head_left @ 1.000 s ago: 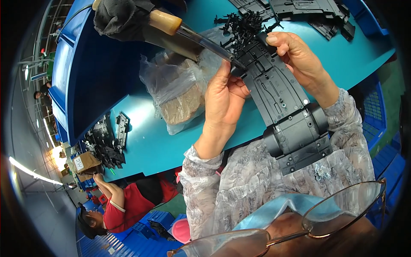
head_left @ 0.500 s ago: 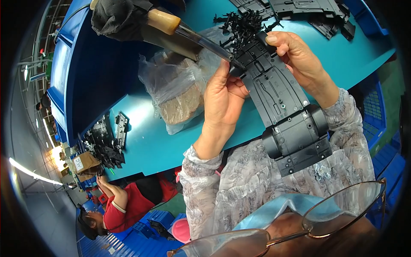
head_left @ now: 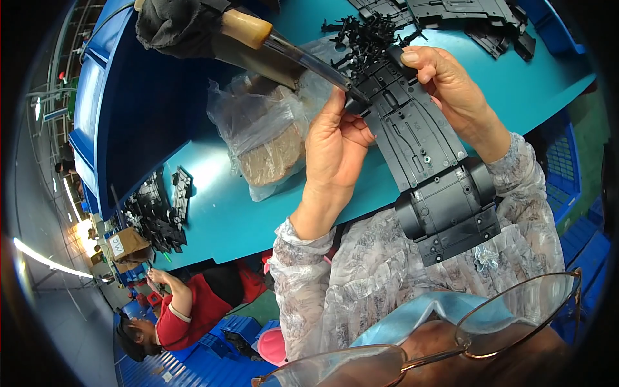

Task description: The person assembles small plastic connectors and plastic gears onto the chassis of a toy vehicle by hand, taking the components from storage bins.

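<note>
L hand (head_left: 332, 145) pinches blk plate (head_left: 419, 145) at upper L corner; R hand (head_left: 454, 90) pinches upper R corner. Plate sits btwn hands, upper end over table (head_left: 216, 226), lower end nr torso. Tool (head_left: 296, 55) tip is at upper L corner; contact unclear. Small blk parts (head_left: 367, 42) lie beyond; bagged block (head_left: 274, 158) lies L.

A teal bench (head_left: 209, 227) spreads beyond the left grip (head_left: 330, 153); far left of that grip, a long strip light (head_left: 53, 260) glows (white and slightly bent), and green floor (head_left: 585, 122) shows well to the right.
</note>
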`<state>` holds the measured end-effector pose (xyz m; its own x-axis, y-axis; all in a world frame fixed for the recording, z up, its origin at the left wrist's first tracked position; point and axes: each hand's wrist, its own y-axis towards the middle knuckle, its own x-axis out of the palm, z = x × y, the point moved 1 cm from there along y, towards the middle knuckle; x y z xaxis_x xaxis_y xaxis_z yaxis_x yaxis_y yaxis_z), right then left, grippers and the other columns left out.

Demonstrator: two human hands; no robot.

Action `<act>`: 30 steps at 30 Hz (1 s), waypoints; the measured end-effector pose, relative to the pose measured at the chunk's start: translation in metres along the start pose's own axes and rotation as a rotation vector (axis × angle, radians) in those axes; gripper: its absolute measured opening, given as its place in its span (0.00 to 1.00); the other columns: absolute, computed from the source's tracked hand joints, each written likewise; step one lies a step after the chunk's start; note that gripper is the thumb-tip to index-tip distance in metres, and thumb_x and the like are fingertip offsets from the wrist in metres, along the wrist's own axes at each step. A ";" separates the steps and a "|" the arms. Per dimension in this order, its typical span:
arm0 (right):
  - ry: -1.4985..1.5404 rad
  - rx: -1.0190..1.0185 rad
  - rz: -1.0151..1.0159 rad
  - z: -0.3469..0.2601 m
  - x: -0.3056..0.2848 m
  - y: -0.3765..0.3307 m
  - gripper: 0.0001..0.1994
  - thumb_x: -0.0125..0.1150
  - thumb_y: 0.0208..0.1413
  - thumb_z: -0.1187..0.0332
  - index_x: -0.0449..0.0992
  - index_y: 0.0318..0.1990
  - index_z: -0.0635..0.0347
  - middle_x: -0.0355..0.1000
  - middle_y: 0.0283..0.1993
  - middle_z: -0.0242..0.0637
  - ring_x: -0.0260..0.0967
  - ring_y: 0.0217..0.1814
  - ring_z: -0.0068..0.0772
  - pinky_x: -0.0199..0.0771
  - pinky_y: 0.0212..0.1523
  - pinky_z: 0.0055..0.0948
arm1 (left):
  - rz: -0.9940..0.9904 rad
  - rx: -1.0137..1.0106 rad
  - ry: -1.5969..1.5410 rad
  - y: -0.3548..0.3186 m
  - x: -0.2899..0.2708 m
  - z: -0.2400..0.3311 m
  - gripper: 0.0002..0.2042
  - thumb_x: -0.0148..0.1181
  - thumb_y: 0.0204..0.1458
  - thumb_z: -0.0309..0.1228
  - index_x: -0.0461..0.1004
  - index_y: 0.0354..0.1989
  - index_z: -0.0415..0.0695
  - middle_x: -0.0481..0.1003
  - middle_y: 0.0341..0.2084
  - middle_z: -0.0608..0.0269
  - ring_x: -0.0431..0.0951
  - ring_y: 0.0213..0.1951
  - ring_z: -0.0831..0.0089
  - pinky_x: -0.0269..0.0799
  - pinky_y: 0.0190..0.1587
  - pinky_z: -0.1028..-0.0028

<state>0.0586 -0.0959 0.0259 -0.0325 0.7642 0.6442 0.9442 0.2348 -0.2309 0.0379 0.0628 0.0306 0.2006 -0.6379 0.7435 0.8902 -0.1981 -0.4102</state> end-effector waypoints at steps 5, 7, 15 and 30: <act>-0.011 -0.019 -0.029 0.006 -0.007 0.005 0.11 0.54 0.46 0.65 0.65 0.16 0.55 0.61 0.14 0.21 0.54 0.08 0.10 0.53 0.08 0.07 | -0.144 -0.037 -0.109 0.003 -0.012 -0.001 0.12 0.47 0.51 0.36 0.67 0.36 0.39 0.71 0.28 0.58 0.73 0.28 0.71 0.72 0.28 0.71; 0.001 -0.014 -0.046 0.007 -0.007 0.005 0.11 0.54 0.46 0.65 0.65 0.16 0.55 0.61 0.14 0.21 0.54 0.08 0.10 0.53 0.08 0.07 | -0.149 -0.023 -0.081 0.001 -0.007 0.000 0.12 0.47 0.51 0.36 0.67 0.36 0.39 0.71 0.29 0.58 0.73 0.29 0.70 0.72 0.29 0.70; -0.021 -0.040 -0.070 0.004 -0.004 0.003 0.10 0.52 0.47 0.65 0.66 0.17 0.55 0.61 0.15 0.20 0.54 0.09 0.07 0.53 0.07 0.05 | -0.300 -0.047 -0.061 -0.001 -0.006 0.005 0.08 0.49 0.49 0.31 0.69 0.34 0.40 0.72 0.33 0.62 0.71 0.37 0.72 0.67 0.42 0.68; -0.097 0.059 -0.071 0.009 -0.011 0.008 0.09 0.54 0.45 0.65 0.65 0.18 0.55 0.61 0.13 0.21 0.53 0.07 0.11 0.53 0.07 0.08 | -0.178 -0.010 -0.033 0.008 -0.027 -0.008 0.13 0.48 0.50 0.37 0.67 0.35 0.38 0.71 0.30 0.58 0.73 0.31 0.69 0.72 0.33 0.69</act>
<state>0.0633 -0.0973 0.0106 -0.1330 0.7980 0.5878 0.9176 0.3232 -0.2312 0.0361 0.0724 0.0029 0.0536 -0.5672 0.8218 0.9088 -0.3133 -0.2755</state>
